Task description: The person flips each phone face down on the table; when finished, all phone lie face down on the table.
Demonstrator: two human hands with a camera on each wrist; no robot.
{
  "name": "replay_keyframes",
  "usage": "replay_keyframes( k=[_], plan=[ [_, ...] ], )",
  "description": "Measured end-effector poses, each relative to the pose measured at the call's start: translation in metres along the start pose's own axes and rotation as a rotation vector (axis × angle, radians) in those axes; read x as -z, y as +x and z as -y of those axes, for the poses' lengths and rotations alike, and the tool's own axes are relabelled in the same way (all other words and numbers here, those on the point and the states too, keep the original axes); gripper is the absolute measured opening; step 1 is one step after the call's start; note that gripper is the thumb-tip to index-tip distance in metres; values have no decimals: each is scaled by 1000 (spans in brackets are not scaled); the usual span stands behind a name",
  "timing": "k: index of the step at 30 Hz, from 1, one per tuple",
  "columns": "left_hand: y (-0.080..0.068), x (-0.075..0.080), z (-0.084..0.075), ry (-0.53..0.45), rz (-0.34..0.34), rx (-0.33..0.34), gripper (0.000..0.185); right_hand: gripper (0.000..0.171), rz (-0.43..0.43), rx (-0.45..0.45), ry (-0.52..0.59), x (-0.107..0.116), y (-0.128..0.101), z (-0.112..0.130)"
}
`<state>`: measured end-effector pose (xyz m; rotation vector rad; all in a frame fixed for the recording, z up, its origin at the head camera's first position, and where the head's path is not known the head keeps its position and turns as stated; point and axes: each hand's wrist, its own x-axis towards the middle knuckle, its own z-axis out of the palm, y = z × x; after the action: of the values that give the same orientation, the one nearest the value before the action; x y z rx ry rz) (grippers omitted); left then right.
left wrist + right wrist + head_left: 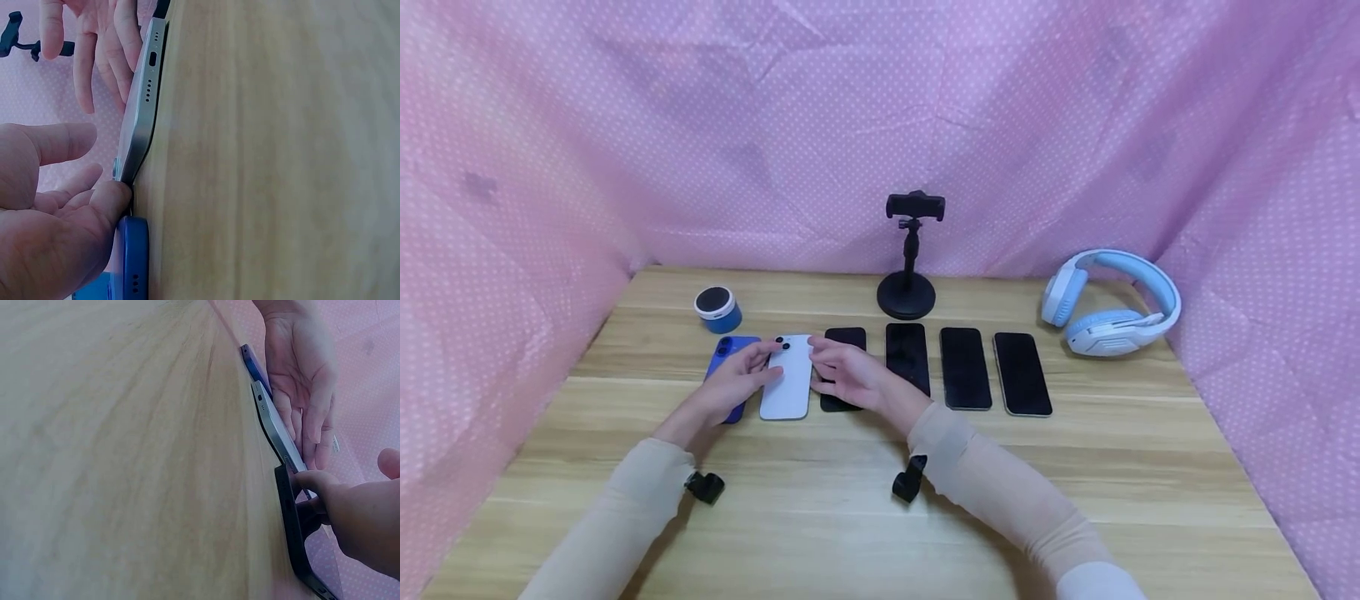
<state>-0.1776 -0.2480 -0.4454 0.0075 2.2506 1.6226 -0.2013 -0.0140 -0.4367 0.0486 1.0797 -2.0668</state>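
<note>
A white phone (786, 390) lies back up on the table, camera lenses at its far left corner. My left hand (739, 385) reaches over a blue phone (735, 343), fingertips at the white phone's left edge; in the left wrist view the thumb (69, 142) stands off from it. From the other side my right hand (856, 377) extends over a black phone (842, 406), its fingertips at the white phone's right edge. Neither hand closes round a phone. The right wrist view shows the white phone (275, 422) between both hands.
Three more phones, including a black phone (966, 368), lie in the row to the right. Behind them stands a black phone stand (907, 296). White and blue headphones (1108, 333) lie at the back right, a small blue speaker (718, 310) at the back left. Pink dotted cloth (805, 150) surrounds the table.
</note>
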Motion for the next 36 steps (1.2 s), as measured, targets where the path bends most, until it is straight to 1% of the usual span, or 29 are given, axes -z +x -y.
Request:
replay_keyframes(
  k=[9,13,16,21,24,27,30,33,36],
  plan=[
    [0,0,0,-12,-6,-5,53,64,3,2,-16,-1,-1,-1],
    [2,-3,2,-21,4,-13,53,64,-11,5,-26,0,-3,0],
    [2,-4,4,-17,6,-4,53,64,-6,-6,-27,0,-3,0],
    [0,1,2,-3,-6,-2,53,64,22,-4,-38,-4,-2,2],
    [-3,2,2,-2,-7,-5,54,64,20,2,-40,-5,-1,1],
    [-5,4,2,3,0,-7,55,63,18,1,-33,-5,0,-1],
    [-6,4,2,10,14,6,56,62,14,-13,-32,-5,0,-1],
    [-4,4,1,7,24,9,56,62,12,-19,-42,-5,-1,1],
    [0,3,1,-13,20,1,56,61,10,-3,-56,-4,-2,5]
  ],
)
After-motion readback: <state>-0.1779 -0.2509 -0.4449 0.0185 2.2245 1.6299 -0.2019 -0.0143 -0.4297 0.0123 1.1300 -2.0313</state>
